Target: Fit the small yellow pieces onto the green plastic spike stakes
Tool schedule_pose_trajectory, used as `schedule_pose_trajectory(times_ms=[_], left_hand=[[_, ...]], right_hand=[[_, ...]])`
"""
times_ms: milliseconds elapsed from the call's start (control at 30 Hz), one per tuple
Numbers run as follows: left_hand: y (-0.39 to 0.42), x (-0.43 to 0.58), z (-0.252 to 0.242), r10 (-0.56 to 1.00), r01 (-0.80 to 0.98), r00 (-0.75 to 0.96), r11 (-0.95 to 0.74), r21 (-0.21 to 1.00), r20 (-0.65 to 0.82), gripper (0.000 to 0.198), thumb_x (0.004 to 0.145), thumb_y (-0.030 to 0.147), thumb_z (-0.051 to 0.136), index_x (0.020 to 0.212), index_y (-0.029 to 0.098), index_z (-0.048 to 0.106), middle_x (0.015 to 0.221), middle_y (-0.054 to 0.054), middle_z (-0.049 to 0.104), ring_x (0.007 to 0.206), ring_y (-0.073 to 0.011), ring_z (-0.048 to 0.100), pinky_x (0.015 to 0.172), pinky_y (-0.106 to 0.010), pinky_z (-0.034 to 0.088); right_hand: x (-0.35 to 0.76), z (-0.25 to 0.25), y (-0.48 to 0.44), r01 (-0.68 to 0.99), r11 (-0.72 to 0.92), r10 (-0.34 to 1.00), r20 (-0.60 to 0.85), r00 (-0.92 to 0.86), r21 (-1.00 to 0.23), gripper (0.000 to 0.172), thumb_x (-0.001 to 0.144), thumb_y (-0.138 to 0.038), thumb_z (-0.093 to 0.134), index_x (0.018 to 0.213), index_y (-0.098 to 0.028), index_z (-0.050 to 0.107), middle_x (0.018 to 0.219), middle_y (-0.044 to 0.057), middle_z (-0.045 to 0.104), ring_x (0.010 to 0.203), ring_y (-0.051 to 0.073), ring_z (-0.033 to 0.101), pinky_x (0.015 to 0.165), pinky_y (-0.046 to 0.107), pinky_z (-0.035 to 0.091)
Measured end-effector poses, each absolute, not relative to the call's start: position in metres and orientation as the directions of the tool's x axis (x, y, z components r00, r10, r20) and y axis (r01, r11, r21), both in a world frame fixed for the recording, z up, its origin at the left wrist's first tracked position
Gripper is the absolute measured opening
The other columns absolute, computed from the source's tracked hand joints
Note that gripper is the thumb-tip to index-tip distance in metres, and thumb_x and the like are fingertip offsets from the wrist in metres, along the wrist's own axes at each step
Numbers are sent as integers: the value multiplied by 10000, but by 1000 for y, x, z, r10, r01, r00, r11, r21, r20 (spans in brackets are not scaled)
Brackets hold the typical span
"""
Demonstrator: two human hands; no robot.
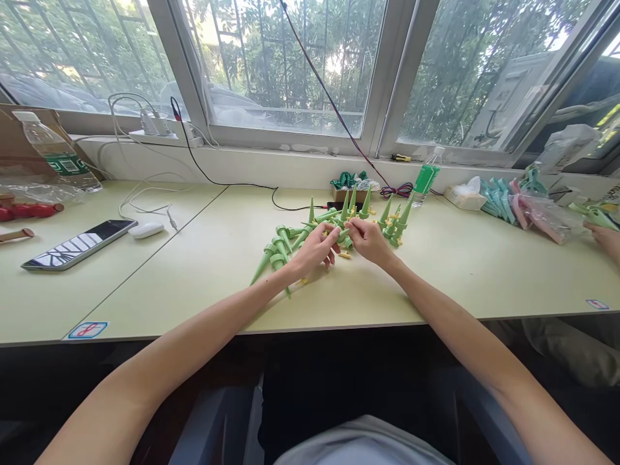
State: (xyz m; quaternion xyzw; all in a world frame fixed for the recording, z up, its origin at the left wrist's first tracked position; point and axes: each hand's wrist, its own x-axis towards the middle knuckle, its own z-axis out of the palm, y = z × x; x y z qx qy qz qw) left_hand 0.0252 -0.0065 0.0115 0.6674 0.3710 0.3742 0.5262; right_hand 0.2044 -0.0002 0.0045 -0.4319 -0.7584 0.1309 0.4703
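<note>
My left hand is closed around a green plastic watering spike, just above the table. Thumb and fingers of my right hand pinch together at the other end of the same spike; any small part between them is hidden. To the left lies a loose heap of similar green spikes, tapered with ringed collars. Behind and right of my hands, several more spikes stand points up, with small yellow pieces fitted on them. A loose yellow piece rests on the table under my right hand.
On the table are a phone and a white mouse at left. Toward the window stand a small box, a green-labelled bottle and tissues. Teal and pink bagged items lie right, near another person's hand.
</note>
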Motion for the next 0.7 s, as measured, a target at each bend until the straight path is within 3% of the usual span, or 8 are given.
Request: schedule_pose_trajectory(times_ms=[333, 700], left_hand=[[-8, 22, 5, 856, 300, 404, -457, 837, 322, 397, 926, 492, 575, 1191, 227, 443, 805, 22, 597, 532, -94, 587, 488, -220, 450], [-7, 24, 7, 837, 339, 346, -532, 776, 423, 369, 886, 426, 637, 1124, 219, 446, 817, 32, 613, 533, -72, 532, 533, -213, 413]], right_hand=[[205, 5, 0, 578, 588, 768, 614, -180, -566, 466, 987, -511, 436, 643, -207, 357, 569, -33, 358, 553, 112, 299, 556, 285, 248], [204, 4, 2, 580, 573, 781, 600, -173, -579, 472, 992, -529, 410, 649, -209, 360, 579, -29, 365, 555, 115, 317, 551, 282, 265]])
